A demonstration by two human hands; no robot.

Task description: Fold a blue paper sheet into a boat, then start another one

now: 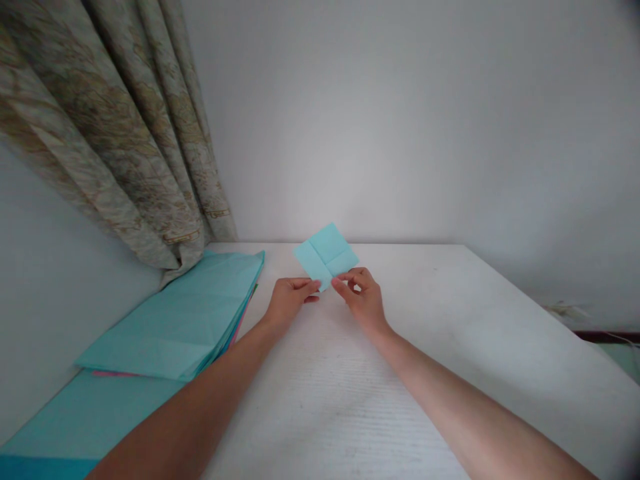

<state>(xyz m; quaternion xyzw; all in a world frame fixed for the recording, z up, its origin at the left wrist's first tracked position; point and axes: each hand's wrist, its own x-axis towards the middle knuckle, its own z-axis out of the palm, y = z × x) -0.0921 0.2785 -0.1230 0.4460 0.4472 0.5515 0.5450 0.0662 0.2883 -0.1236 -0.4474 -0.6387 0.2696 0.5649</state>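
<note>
A small light-blue folded square of paper (331, 244) is held up with one corner pointing away, over the far part of the white table. Crease or fold lines cross on its face. My left hand (294, 297) pinches its near left edge between thumb and fingers. On the near right edge, my right hand (361, 293) grips it with thumb and fingertips. The paper's nearest corner shows between the two thumbs. Parts of its lower edges are hidden behind my fingers.
A stack of large light-blue paper sheets (185, 320), with pink and darker blue edges showing, lies at the left of the white table (340, 400). A patterned curtain (125, 133) hangs down to the stack's far end. The wall (375, 120) stands behind the table.
</note>
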